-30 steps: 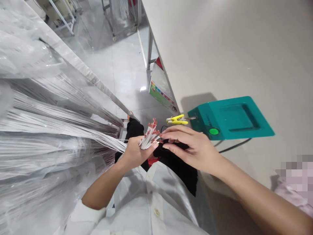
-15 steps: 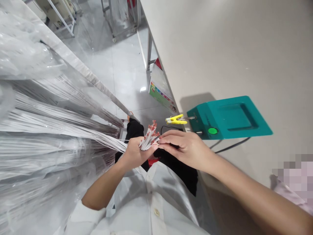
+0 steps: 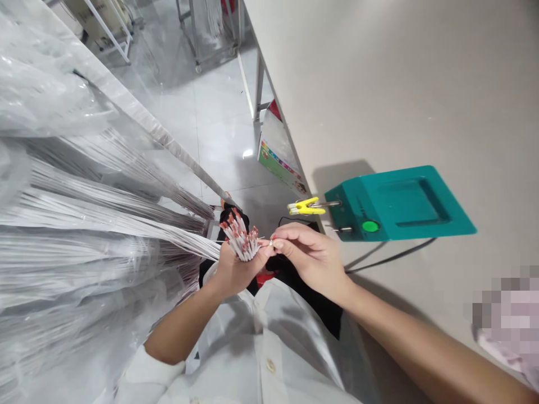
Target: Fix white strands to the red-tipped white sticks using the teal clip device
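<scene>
My left hand point(image 3: 238, 264) is wrapped round a bundle of white wires point(image 3: 246, 247) whose reddish, copper-coloured ends fan upward out of the fist. The wires trail off to the left from behind this hand. Close against the left thumb and fingertips, my right hand point(image 3: 314, 255) pinches the end of a single wire point(image 3: 265, 243) between thumb and forefinger. A tiny pale tip shows there, too small to make out clearly. Just beyond the right hand, a yellow clip point(image 3: 306, 206) sits on a metal pin of a teal device point(image 3: 404, 207) with a green button point(image 3: 371, 226).
The pale table point(image 3: 379, 84) spans the right side, with a black cable point(image 3: 389, 256) leaving the device. Several wire bundles in clear plastic point(image 3: 84, 247) fill the left, beside a rail point(image 3: 155, 126). A printed box point(image 3: 280, 154) stands below the table edge. Wheeled racks point(image 3: 191, 33) are farther back.
The bundle's ends have tipped leftward, away from my right hand. One wire now stands apart from the bundle, between my two hands' fingertips. The right wrist has shifted slightly left and down.
</scene>
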The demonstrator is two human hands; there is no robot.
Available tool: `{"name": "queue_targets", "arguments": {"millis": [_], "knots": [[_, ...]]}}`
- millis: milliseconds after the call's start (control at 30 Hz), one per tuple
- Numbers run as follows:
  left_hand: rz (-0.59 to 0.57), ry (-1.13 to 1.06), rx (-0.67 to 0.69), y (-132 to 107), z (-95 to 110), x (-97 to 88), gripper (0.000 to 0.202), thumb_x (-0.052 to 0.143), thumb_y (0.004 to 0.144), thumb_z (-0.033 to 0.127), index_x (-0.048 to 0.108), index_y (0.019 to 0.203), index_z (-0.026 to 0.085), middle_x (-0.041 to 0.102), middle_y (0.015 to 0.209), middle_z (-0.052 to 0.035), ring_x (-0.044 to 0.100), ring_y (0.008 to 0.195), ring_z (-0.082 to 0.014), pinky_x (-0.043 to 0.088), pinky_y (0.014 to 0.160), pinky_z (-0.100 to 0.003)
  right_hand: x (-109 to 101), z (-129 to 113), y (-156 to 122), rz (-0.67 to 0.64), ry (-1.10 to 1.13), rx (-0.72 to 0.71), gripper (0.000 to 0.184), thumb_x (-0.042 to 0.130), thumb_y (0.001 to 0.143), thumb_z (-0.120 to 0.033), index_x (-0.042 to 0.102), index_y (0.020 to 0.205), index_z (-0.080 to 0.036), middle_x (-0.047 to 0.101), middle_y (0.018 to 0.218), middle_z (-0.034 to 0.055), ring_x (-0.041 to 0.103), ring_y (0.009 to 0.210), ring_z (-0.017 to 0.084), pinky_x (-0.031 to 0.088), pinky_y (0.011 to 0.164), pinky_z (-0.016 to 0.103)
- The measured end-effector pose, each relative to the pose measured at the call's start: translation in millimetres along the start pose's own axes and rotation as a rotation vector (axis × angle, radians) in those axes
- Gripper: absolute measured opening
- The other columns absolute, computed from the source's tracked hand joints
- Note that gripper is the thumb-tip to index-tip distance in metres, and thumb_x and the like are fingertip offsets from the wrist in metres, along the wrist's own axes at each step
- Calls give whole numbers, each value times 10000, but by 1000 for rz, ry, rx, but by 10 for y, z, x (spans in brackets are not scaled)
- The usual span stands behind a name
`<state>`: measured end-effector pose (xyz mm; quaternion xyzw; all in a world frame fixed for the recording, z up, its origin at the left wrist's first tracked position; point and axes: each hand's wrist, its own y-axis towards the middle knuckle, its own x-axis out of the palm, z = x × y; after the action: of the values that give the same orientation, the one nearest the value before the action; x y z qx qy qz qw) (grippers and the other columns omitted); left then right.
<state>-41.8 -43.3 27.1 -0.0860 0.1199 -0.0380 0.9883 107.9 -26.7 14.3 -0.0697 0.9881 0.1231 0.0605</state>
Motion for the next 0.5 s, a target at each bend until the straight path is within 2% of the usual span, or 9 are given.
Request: {"name": "queue_targets", "arguments": {"millis": [100,167,300,367,500], "knots": [[34,30,-5,-4,36,50,100,563,730,250,623,682,186,531,513,32,491,467,-99,419,482,-223,-35,34,-9,-1,-349,-262,94,536,807,-140,617,801,-189,650,759,56,620,691,146,519,604,261],[44,49,-23,-3,54,86,144,533,738,201,572,600,183,517,522,33,487,490,-95,421,511,-219,-67,74,-19,-18,-555,-400,107,527,797,-119,613,830,-172,659,793,78,626,703,158,516,607,268],[60,23,-61,-3,46,132,199,509,759,177,501,560,175,478,532,36,464,518,-90,415,540,-216,-127,123,-25,-69,-765,-589,139,547,771,-111,607,890,-151,672,849,100,637,746,183,520,666,294],[72,5,-47,-6,26,135,191,521,768,198,510,579,170,498,564,29,479,551,-94,422,564,-217,-148,106,-10,-92,-719,-547,134,540,780,-116,605,889,-159,665,857,95,633,741,174,516,655,284],[112,-5,-38,-15,-25,113,147,566,768,261,586,666,156,542,600,17,505,561,-102,429,555,-218,-176,39,36,-116,-386,-264,95,523,811,-130,603,831,-177,629,812,67,607,728,145,503,635,260]]}}
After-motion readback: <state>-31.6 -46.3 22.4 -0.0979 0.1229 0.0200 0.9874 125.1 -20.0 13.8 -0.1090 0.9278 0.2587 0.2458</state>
